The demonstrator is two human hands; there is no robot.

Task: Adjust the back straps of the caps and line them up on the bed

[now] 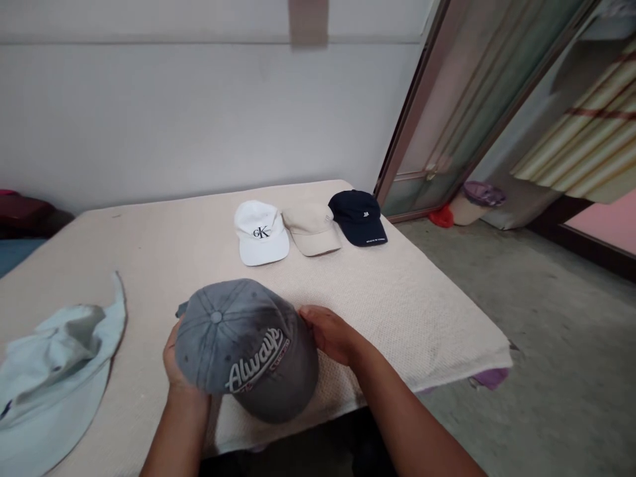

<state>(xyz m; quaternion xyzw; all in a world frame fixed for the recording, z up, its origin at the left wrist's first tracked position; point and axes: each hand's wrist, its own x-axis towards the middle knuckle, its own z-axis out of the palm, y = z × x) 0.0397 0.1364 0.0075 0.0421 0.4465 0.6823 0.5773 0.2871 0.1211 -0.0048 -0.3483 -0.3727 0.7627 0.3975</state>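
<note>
Between my two hands is a grey-blue baseball cap (218, 351), held over the front of the cloth-covered table with its brim toward me. White "Always" lettering runs across its front. My left hand (177, 361) grips the cap's left side, its fingers partly hidden behind the crown. On the right, my right hand (328, 331) is closed on the edge near the brim. Farther back lie three caps in a row: a white cap (261, 245) with "CK" lettering, a beige cap (312, 232) and a navy cap (355, 215). A pale green cap (54, 391) lies crumpled at the left.
The table (422, 311) carries a cream textured cloth and backs onto a white wall (199, 112). Beyond its right edge are a concrete floor (561, 344), a bin (472, 205) and a glass-panelled door (442, 132). Dark red items (30, 218) sit at far left.
</note>
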